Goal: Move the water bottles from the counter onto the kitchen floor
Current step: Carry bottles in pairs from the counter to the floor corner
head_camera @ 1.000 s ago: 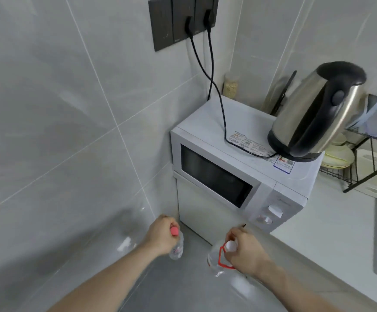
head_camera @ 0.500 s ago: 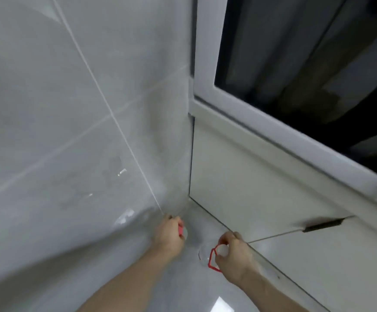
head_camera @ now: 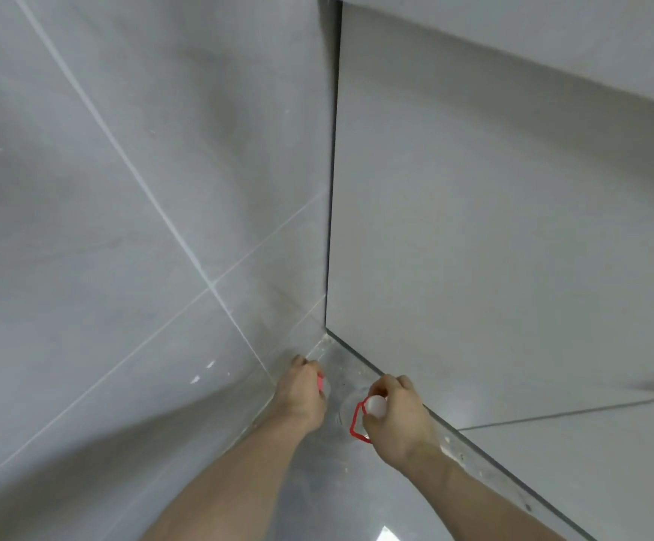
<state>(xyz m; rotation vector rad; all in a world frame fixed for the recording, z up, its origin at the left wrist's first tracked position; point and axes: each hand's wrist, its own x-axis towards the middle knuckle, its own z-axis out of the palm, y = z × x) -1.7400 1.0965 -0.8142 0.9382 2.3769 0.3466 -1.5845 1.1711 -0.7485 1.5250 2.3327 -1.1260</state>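
A glossy grey tiled floor (head_camera: 317, 497) is spreading beneath both forearms, meeting a grey tiled wall (head_camera: 122, 228) and a pale cabinet panel (head_camera: 493, 247) in a corner beyond the fingers. The left hand (head_camera: 302, 392) is curling around a clear plastic bottle with a pink cap (head_camera: 320, 383). The right hand (head_camera: 395, 415) is gripping a clear bottle with a white cap and red carry loop (head_camera: 374, 406), both low by the corner; contact with the floor is unclear.

We note a grey tiled wall (head_camera: 122, 228) meeting a pale cabinet panel (head_camera: 493, 228) at the corner; grit lies along its base.
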